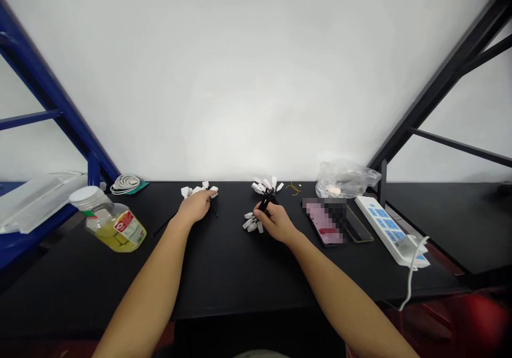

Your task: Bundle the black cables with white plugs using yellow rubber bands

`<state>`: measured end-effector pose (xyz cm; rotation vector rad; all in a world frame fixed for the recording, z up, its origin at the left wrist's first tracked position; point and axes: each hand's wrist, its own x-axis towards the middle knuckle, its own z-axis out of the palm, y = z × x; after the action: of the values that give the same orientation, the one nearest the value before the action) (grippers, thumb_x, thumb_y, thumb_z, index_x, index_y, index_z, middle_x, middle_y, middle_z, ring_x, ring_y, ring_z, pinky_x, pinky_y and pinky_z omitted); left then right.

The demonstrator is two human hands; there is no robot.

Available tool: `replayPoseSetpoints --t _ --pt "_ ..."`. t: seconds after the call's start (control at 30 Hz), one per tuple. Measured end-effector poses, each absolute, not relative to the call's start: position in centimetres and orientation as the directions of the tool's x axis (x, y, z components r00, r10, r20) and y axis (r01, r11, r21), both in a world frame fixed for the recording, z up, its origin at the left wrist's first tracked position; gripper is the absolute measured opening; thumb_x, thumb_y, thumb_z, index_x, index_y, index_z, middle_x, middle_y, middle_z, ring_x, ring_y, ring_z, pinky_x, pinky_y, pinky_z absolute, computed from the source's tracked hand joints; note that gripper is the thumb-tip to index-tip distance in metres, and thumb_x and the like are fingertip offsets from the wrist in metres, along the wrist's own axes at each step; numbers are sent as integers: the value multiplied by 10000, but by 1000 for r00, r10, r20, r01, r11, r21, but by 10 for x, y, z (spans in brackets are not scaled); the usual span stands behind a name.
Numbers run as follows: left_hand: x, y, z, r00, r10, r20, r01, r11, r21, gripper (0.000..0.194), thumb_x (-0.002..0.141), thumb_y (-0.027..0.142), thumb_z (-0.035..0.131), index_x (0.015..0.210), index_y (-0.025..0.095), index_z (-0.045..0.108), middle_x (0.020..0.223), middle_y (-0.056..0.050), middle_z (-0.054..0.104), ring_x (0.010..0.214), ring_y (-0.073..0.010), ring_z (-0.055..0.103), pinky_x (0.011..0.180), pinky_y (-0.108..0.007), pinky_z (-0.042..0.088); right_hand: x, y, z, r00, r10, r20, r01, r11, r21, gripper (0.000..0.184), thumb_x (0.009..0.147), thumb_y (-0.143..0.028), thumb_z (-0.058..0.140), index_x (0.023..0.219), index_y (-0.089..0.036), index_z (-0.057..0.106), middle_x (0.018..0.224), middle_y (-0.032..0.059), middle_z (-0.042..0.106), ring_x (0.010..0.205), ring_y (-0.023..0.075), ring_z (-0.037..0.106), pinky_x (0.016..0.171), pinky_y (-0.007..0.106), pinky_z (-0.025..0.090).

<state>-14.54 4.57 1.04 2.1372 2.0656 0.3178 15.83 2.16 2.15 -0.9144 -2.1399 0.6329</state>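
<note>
My right hand (277,222) is closed around a bundle of thin black strips (264,204) with white tags at their ends. Some tags (267,185) fan out beyond the fist, and others (252,222) hang to its left. Over a small group of similar white-tagged strips (186,192) near the wall is my left hand (196,206). Its fingertips are pinched at one white tag (214,190), whose black strip points toward me. Another black strip (165,224) sticks out left of the wrist. The undersides of the left fingers are hidden.
A clear jar (120,229) with yellow contents and a coiled white cable (125,184) are on the left. On the right are two phones (325,223), a plastic bag (346,179) and a white power strip (390,231). Yellow ties (295,189) lie near the wall.
</note>
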Motion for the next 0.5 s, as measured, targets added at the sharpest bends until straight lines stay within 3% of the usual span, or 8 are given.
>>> replayPoseSetpoints --t 0.1,0.17,0.27,0.33,0.4,0.5 --pt "-140 48 5 25 992 127 962 -59 268 349 907 221 479 1158 275 716 1202 -74 689 1080 -262 638 887 -351 477 158 22 21 -489 763 422 414 629 -658 235 988 -379 496 938 -190 628 753 19 645 668 135 567 642 242 420" --pt "-139 47 8 -64 953 296 942 -40 333 341 956 281 447 1169 266 713 1211 -73 692 1061 -263 651 873 -353 490 158 22 21 -494 761 421 415 632 -655 239 988 -381 495 930 -190 626 738 18 640 653 134 558 626 239 414" --pt "-135 42 19 -215 760 614 873 -133 470 358 998 342 422 1201 219 690 1168 -78 714 1049 -236 664 899 -334 497 158 21 21 -498 758 421 409 633 -657 233 985 -376 498 920 -191 624 728 16 634 643 132 553 614 236 411" --pt "-126 36 28 -251 628 737 823 -263 504 350 1000 374 446 1165 192 695 1096 -81 731 997 -210 676 898 -313 502 158 21 20 -489 762 425 408 630 -661 223 981 -375 507 944 -193 631 735 17 641 647 133 558 622 237 418" --pt "-112 30 33 -217 580 785 786 -373 492 327 990 393 483 1100 184 709 1026 -77 740 911 -188 683 851 -292 513 158 21 19 -475 770 427 413 623 -664 228 975 -380 519 1018 -193 641 735 15 646 639 132 560 624 239 421" --pt "-86 21 35 -32 639 769 729 -511 456 277 973 395 531 966 194 720 964 -65 746 854 -172 682 797 -272 513 159 22 17 -461 787 411 435 604 -668 324 975 -393 520 1209 -191 616 690 -3 628 588 127 537 594 238 404"
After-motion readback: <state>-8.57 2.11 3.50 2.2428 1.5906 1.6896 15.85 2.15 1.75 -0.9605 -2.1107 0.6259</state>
